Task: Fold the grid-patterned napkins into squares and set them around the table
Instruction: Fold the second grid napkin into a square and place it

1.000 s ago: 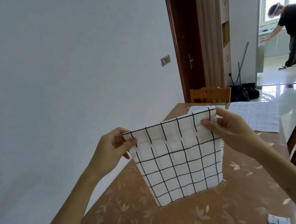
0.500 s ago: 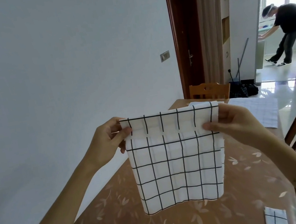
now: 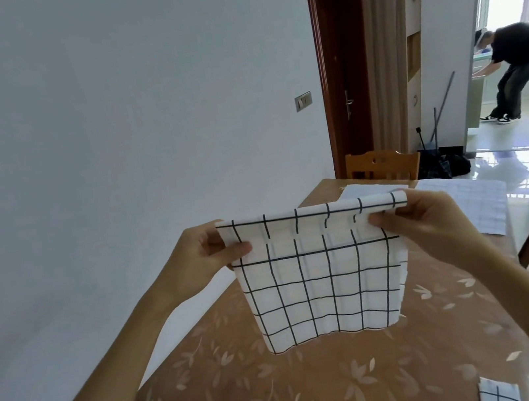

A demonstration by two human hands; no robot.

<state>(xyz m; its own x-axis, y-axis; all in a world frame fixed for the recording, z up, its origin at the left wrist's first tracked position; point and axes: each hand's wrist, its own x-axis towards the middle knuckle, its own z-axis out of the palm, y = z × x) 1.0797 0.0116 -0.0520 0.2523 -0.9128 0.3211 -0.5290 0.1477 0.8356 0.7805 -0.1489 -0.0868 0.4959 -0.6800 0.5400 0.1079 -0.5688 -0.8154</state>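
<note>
Checked cloth, the napkin hangs above the table, folded top edge running level side to side; left hand pinches one top corner, right hand the other, so both are equally placed to lower it flat.

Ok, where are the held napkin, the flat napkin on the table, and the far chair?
held napkin (image 3: 321, 281), head view, centre of hanging cloth.
flat napkin (image 3: 472, 205), head view, its middle.
far chair (image 3: 402, 162), head view, backrest panel.
</note>
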